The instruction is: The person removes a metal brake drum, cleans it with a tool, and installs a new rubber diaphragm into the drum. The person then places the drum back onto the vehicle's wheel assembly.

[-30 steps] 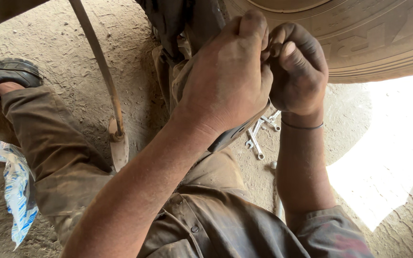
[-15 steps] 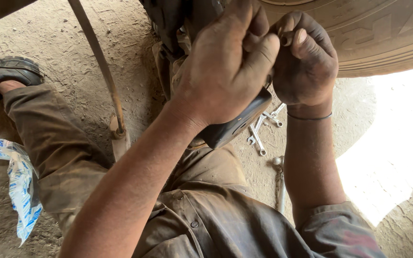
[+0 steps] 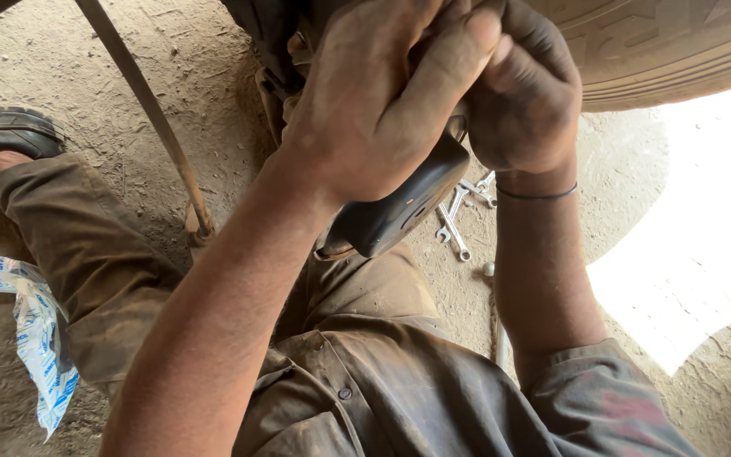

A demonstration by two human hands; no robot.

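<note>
My left hand [image 3: 374,110] and my right hand [image 3: 526,101] are raised together against the dark underside of a vehicle, right beside a large tyre [image 3: 678,42]. The fingers of both hands are curled and pinched on a small part between them, and the hands hide that part. The left thumb presses toward the right hand's fingers. A thin band [image 3: 539,195] circles my right wrist. Under the left hand a dark, sole-like object [image 3: 391,211] sticks out above my lap.
Several spanners [image 3: 458,211] lie on the dirt ground below the hands. A rusty rod [image 3: 154,118] slants down to the ground at the left. My left leg ends in a black shoe [image 3: 6,135]. A white-and-blue plastic bag [image 3: 35,338] lies at the left.
Both hands have risen and come nearer to the camera. The left hand has closed further over the right hand's fingers.
</note>
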